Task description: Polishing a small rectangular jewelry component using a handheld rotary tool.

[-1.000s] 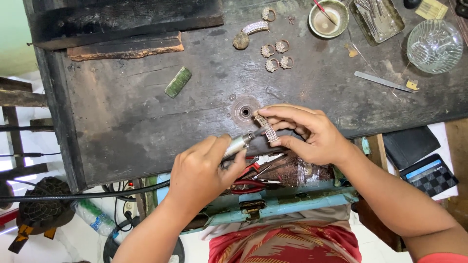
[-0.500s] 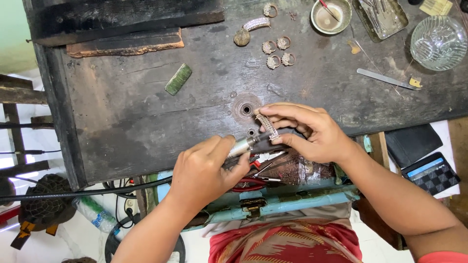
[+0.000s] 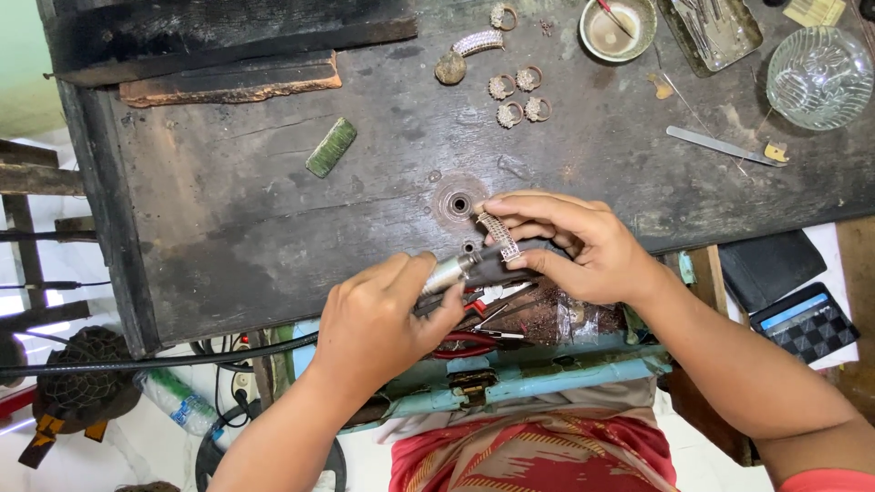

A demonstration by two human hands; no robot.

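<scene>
At frame centre little has changed: the right hand [image 3: 583, 251] still pinches the stone-set band [image 3: 499, 237], the left hand [image 3: 378, 319] stays clamped on the rotary handpiece [image 3: 453, 271].

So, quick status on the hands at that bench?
Left hand grips rotary tool. Right hand pinches stone-set band at bench edge. Tool tip at band. Rings lie apart; nothing in the way.
</scene>
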